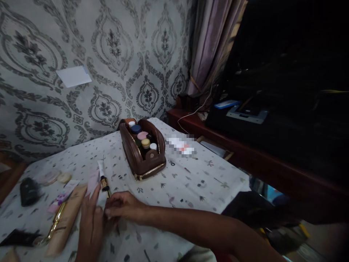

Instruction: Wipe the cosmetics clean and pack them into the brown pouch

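Observation:
My left hand (91,220) lies over the patterned cloth with its fingers extended, touching the lower end of a pink packet (93,182). A tan tube (67,220) is just left of it. My right hand (124,207) has its fingers curled together beside the left hand; what they hold, if anything, is hidden. Just beyond the fingertips are a gold-and-black tube (104,185) and a white tube (101,168). An open brown bag (133,156) stands further back, with several jars and caps inside, among them a blue lid (136,128).
Left on the cloth (191,185) are a black item (29,191), round compacts (50,177), a gold tube (57,218) and a dark tube (20,237). A blurred white item (181,145) lies right of the bag, near a dark wooden desk (245,156).

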The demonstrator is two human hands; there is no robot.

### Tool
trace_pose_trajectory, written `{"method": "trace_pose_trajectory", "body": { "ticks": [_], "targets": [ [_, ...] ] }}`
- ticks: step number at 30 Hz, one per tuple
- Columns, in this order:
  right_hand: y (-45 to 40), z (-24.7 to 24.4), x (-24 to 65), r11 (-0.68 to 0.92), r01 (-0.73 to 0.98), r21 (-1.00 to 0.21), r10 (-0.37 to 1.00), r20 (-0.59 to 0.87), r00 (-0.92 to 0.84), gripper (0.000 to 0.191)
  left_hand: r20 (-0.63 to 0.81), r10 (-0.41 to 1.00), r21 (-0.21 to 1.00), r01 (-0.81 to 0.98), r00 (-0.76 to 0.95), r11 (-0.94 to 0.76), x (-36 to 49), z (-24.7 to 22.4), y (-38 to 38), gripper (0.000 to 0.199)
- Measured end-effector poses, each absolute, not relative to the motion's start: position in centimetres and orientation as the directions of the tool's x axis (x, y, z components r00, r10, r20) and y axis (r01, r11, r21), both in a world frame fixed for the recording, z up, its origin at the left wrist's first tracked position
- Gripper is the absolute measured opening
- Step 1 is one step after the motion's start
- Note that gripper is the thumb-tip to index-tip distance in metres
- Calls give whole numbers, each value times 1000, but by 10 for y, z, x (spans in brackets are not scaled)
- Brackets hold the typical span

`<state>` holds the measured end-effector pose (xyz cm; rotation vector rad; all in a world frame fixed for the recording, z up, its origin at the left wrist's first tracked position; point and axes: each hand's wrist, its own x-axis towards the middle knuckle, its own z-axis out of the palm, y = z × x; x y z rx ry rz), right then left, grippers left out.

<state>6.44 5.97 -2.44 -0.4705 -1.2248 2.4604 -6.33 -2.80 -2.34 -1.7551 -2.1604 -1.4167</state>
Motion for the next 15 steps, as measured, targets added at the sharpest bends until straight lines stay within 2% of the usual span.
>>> {"method": "trace_pose_trajectory", "body": {
  "ticks": [4, 7, 12, 15],
  "targets": [
    [63, -22, 66, -589, -193, -784, 453, -123, -883, 63, 496, 825, 540, 841, -272, -48, -68, -28, -27, 52],
    [65, -24, 66, -614, -184, -767, 417, -118, -901, 65, 490, 839, 508, 860, -237, -53, -70, -25, -28, 52],
    [65, -29, 65, -615, -185, -767, 376, -79, -923, 62, 501, 797, 535, 845, -338, 22, -63, -11, -30, 53],
    [64, -31, 65, -612, -178, -770, 336, -50, -940, 72, 501, 760, 601, 798, -413, 38, -64, -6, -29, 52]
  ]
}}
